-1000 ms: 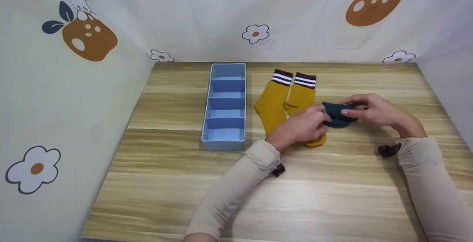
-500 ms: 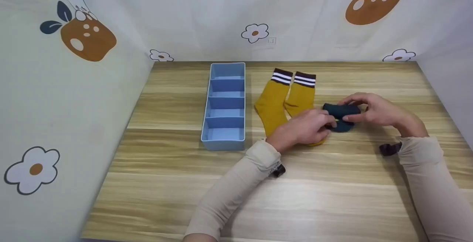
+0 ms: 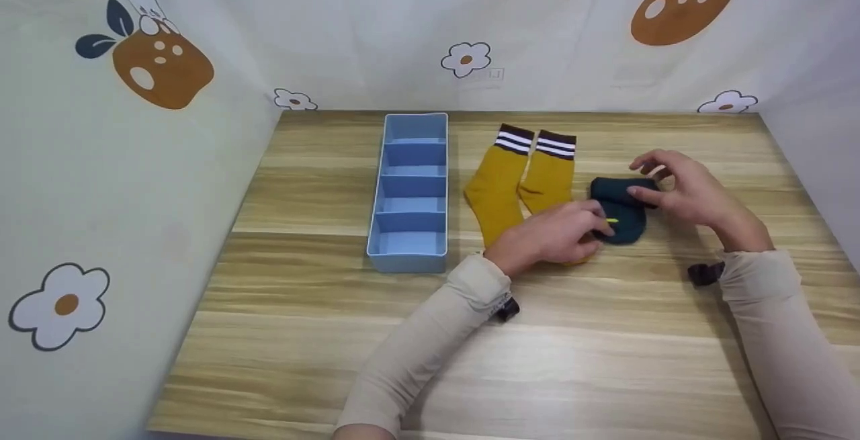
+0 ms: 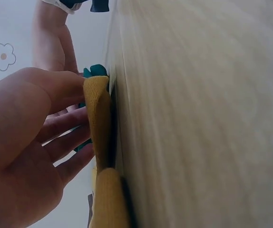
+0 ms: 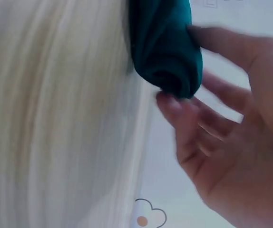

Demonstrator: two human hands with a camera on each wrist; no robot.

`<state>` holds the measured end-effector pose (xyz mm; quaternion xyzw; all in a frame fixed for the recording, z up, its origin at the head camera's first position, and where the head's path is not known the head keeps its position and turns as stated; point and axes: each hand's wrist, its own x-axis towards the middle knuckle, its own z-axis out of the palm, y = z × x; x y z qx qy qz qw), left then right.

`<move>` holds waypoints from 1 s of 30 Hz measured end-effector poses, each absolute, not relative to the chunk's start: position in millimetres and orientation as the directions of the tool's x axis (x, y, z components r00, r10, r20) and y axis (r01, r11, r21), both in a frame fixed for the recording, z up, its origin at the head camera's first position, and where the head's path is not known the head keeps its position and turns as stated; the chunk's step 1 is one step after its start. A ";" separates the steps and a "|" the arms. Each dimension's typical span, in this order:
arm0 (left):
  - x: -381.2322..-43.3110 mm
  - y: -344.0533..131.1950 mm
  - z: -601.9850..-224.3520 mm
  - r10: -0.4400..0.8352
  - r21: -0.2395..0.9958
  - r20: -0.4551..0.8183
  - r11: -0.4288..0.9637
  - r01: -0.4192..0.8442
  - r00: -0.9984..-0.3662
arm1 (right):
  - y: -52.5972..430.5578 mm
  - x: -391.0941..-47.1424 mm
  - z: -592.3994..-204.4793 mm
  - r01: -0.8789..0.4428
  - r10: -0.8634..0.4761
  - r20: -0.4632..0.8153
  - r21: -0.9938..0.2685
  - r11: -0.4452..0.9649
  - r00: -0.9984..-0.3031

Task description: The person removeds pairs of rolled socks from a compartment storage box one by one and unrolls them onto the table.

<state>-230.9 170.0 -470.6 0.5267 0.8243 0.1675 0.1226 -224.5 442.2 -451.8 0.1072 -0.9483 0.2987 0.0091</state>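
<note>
A dark green rolled sock (image 3: 621,215) lies on the wooden table (image 3: 537,359), just right of two yellow socks (image 3: 497,185) with striped cuffs. My left hand (image 3: 598,222) lies over a yellow sock's toe and pinches the green sock's left end between thumb and fingers (image 4: 65,137). The green sock (image 4: 96,71) peeks past the yellow sock (image 4: 101,123) in the left wrist view. My right hand (image 3: 641,181) is at the roll's far right. Its thumb touches the top and its fingers (image 5: 231,142) are spread beside the green sock (image 5: 162,47).
A blue divided organizer tray (image 3: 385,225) with several compartments stands left of the yellow socks. Patterned fabric walls (image 3: 134,158) close in the table at the left, back and right. Bare wood lies in front of my arms.
The green sock has settled lower onto the table and looks a little wider. My right hand's fingers have lifted off it and moved back and right. My left hand stayed at its left end.
</note>
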 end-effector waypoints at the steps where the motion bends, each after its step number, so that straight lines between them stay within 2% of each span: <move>1: -230.9 169.7 -471.0 0.911 0.402 -0.022 0.385 0.831 -0.411 | 441.4 -225.1 -452.7 -0.241 -0.208 0.123 -0.551 0.799 -0.970; 4: -231.2 169.2 -471.8 0.914 0.399 -0.017 0.378 0.835 -0.405 | 439.4 -225.8 -452.9 -0.292 -0.230 0.181 -0.506 0.812 -0.956; 12: -231.7 168.3 -470.4 0.909 0.409 -0.062 0.400 0.820 -0.413 | 441.8 -226.7 -451.6 -0.225 -0.232 0.050 -0.509 0.831 -0.971; 22: -229.0 171.1 -466.9 0.903 0.408 -0.101 0.420 0.811 -0.417 | 438.8 -226.5 -455.2 -0.268 -0.179 0.223 -0.479 0.836 -0.958; 30: -230.7 169.4 -467.4 0.913 0.417 -0.072 0.393 0.819 -0.401 | 439.2 -230.6 -456.3 -0.248 -0.187 0.171 -0.485 0.839 -0.967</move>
